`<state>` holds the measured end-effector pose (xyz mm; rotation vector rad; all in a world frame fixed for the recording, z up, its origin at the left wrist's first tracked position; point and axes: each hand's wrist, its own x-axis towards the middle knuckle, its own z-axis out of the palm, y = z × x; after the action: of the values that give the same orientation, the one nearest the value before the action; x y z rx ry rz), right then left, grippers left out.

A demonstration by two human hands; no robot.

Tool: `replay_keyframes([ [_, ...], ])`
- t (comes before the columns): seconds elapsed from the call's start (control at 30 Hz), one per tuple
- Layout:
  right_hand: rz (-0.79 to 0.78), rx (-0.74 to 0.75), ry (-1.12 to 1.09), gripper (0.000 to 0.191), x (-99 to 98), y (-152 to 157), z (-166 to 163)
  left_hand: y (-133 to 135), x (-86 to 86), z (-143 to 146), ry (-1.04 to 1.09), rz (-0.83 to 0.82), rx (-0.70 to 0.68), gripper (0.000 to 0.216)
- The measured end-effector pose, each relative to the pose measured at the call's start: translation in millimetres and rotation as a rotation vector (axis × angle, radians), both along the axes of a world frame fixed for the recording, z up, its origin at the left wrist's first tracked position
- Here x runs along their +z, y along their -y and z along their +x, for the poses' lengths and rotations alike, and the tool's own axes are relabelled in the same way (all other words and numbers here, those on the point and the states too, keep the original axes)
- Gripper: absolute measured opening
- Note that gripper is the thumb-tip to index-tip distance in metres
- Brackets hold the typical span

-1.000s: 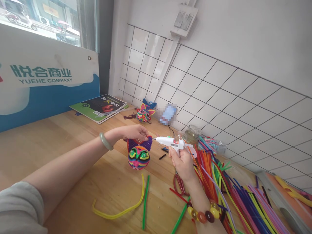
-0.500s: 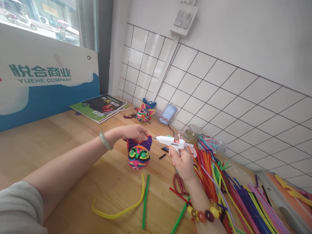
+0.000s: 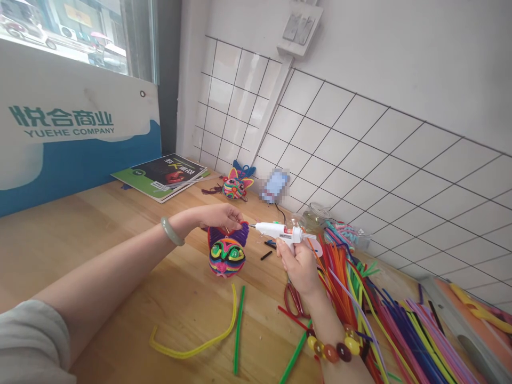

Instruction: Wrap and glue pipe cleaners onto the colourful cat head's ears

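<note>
My left hand pinches the top of a round, many-coloured pipe-cleaner animal head with purple ears and green eyes, holding it up above the table. In my right hand is a white hot glue gun, gripped by its handle. Its metal nozzle points left at the edge of the purple ear, close to my left fingertips; I cannot tell whether it touches. A clear glue stick sticks out of the gun's back end. On the table below lie a bent yellow pipe cleaner and a straight green pipe cleaner.
Bundles of coloured pipe cleaners cover the right side. Red-handled scissors lie under my right wrist. A similar finished animal head, a blurred phone-like object and magazines sit along the back, before a wire grid.
Hardly anything differs. The whole view has shifted slightly, while both hands keep the glue gun and the animal head in the same position to each other.
</note>
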<state>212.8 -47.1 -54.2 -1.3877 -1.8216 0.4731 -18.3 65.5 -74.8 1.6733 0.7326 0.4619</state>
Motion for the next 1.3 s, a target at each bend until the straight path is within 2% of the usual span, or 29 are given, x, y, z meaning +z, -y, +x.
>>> replay_keyframes([
  [0.53, 0.0, 0.015, 0.013, 0.032, 0.6, -0.4, 1.9, 0.3, 2.0, 0.0, 0.018, -0.058, -0.011, 0.034],
  [0.97, 0.001, 0.004, -0.009, 0.032, 0.9, 0.2, 1.4, -1.3, 0.2, -0.5, -0.016, 0.016, -0.024, 0.035],
  [1.3, 0.028, -0.008, 0.003, 0.031, 0.0, -0.1, 1.8, -0.4, 1.2, -0.2, -0.009, -0.03, -0.02, 0.037],
])
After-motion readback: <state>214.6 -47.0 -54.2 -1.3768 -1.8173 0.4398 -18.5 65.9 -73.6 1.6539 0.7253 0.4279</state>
